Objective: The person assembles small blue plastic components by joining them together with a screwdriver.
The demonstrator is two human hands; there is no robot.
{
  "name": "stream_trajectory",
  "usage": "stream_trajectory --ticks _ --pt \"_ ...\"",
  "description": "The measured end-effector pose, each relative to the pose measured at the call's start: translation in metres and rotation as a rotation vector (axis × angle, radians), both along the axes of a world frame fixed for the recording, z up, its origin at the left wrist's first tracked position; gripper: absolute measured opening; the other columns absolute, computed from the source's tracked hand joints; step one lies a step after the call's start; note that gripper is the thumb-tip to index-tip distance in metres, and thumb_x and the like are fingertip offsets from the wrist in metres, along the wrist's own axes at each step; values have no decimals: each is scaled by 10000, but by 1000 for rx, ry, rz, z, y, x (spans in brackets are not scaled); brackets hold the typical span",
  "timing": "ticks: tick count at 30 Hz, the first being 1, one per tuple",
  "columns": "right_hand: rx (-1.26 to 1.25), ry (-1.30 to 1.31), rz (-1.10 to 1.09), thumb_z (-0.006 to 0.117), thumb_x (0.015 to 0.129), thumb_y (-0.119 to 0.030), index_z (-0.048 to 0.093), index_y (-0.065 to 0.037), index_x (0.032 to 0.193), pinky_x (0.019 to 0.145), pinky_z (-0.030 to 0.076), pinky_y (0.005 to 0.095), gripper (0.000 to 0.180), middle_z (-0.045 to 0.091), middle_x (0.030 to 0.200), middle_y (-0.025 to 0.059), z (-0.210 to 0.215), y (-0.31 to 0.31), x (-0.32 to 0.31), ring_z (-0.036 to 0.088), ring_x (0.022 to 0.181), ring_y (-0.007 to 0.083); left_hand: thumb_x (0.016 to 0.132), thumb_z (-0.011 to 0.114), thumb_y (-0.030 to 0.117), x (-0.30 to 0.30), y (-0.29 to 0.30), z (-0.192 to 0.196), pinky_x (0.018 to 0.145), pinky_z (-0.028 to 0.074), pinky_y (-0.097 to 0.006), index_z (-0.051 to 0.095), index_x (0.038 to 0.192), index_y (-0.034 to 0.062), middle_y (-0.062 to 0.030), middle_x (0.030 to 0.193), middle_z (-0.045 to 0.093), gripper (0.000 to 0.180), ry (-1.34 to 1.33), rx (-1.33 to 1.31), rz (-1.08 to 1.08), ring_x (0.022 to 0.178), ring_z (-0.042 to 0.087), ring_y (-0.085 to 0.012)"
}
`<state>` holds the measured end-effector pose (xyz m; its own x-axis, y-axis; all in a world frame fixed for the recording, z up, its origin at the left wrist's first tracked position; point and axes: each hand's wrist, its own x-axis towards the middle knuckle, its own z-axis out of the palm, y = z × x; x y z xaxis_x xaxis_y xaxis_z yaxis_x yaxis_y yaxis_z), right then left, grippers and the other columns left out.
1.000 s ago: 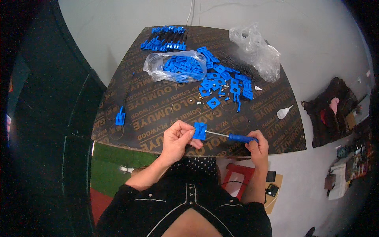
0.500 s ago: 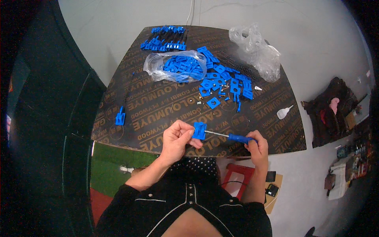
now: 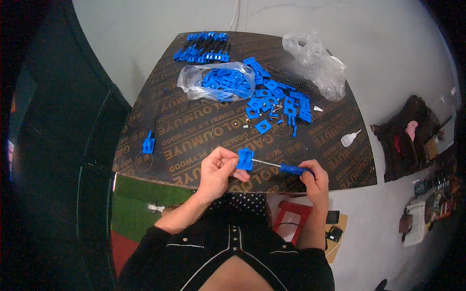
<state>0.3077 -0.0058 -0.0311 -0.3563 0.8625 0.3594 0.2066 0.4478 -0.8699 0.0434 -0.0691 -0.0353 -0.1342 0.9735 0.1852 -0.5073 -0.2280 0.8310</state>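
My left hand (image 3: 219, 169) pinches a small blue plastic part (image 3: 245, 159) above the near edge of the table. From the right, my right hand (image 3: 314, 179) grips the blue handle of a screwdriver (image 3: 290, 169). Its thin metal shaft points left, and the tip meets the right side of the blue part. Whether a screw sits under the tip is too small to make out. Beyond my hands lie loose flat blue plates (image 3: 263, 126) with round holes, mixed with small screws and nuts (image 3: 246, 126).
A clear bag (image 3: 191, 87) of blue parts lies at the middle back, with rows of blue-and-black assemblies (image 3: 203, 47) behind it. One blue assembly (image 3: 148, 145) lies at the left. At the right are a white nozzle bottle (image 3: 348, 139) and a crumpled plastic bag (image 3: 315, 63).
The fingers of my right hand have shifted their grip on the screwdriver handle. Its tip remains at the blue part, which my left hand holds in nearly the same place.
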Motion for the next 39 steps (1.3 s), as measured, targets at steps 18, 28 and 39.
stream_trajectory --ticks 18,28,39 --pt "-24 -2 -33 539 807 -122 580 -9 932 565 401 269 174 563 715 64 2 -2 -3 530 612 144 934 488 77 -1 -1 -2 569 568 -319 472 960 -28 -177 805 625 110 -34 -31 -12 656 663 -247" --pt "-34 0 -59 540 810 -123 583 -12 923 551 394 265 164 544 666 46 2 -4 -5 514 591 129 912 500 24 0 0 0 554 568 -312 455 987 -33 -183 813 624 105 -44 -22 -5 654 664 -256" --pt "-22 3 -55 543 810 -142 584 -14 923 543 384 263 176 534 655 39 -1 -4 -4 499 581 120 908 501 12 1 1 -1 552 568 -305 456 985 -37 -181 816 628 102 -25 -20 9 658 664 -252"
